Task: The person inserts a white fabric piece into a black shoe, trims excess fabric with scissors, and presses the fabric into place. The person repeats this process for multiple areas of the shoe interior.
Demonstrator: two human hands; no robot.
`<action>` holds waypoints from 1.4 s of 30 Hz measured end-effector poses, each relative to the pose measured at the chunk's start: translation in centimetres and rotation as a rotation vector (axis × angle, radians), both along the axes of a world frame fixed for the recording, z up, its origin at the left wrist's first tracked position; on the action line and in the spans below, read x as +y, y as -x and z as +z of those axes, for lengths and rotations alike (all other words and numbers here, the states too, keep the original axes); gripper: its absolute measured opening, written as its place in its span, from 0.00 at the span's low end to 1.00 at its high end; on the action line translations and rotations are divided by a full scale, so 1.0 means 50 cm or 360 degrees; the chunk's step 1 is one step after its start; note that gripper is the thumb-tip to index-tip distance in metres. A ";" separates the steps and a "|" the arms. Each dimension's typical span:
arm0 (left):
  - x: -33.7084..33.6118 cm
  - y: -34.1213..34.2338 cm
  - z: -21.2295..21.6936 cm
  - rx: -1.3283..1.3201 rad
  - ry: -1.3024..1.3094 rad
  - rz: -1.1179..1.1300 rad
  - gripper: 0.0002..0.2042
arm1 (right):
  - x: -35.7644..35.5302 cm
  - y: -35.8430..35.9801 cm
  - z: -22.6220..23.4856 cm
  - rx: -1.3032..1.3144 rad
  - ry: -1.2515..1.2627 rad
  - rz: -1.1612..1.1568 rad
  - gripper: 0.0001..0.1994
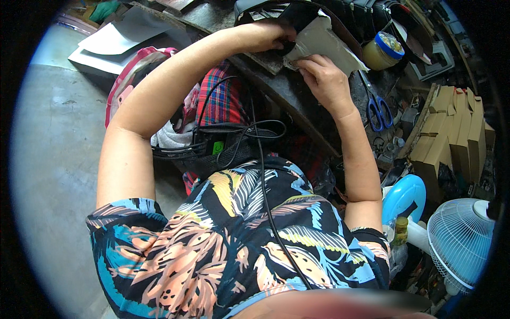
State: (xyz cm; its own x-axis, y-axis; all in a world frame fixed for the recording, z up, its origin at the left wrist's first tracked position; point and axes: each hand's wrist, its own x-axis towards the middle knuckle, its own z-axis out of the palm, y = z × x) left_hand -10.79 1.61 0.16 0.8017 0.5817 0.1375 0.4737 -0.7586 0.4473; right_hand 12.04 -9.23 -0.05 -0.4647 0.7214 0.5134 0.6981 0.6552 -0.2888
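At the far side of the worktable, my left hand (279,36) has its fingers curled down on a piece of black material (298,17); its fingertips are partly hidden. A stiff grey-white sheet (328,45) with a ragged edge lies slanted beside it. My right hand (325,80) pinches the sheet's near left corner between thumb and fingers, where the edge looks crumpled. To the right of the sheet stands a jar (380,52) of yellowish paste with a blue lid rim. Scissors (376,106) with blue handles lie right of my right wrist.
White sheets (119,42) lie at the far left. A bag with a plaid cloth (223,98) and a looping black cable (260,159) sit between my arms. At right are cardboard boxes (451,133), a blue ring-shaped thing (411,194) and a fan (459,239).
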 end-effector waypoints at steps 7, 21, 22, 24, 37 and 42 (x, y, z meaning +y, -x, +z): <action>-0.015 0.000 0.012 0.0102 -0.0044 0.0010 0.20 | 0.020 0.029 0.002 -0.0236 -0.0170 -0.0061 0.10; 0.005 0.004 -0.005 -0.0096 0.0219 0.0099 0.12 | 0.042 0.031 -0.025 0.0195 -0.0153 0.0064 0.05; 0.004 0.000 0.000 -0.0025 0.0091 0.0072 0.13 | 0.038 0.030 -0.021 0.0211 -0.0131 0.0041 0.06; -0.002 -0.004 0.009 0.0067 0.0204 0.0147 0.19 | 0.028 0.030 -0.012 0.0152 -0.0140 -0.0011 0.07; -0.026 -0.004 0.022 0.0077 0.0109 0.0096 0.29 | -0.010 -0.017 0.040 0.0155 0.0253 0.0057 0.09; -0.034 -0.025 0.070 0.0239 0.0092 0.0159 0.33 | -0.012 -0.154 0.076 0.0628 -0.0127 -0.0343 0.09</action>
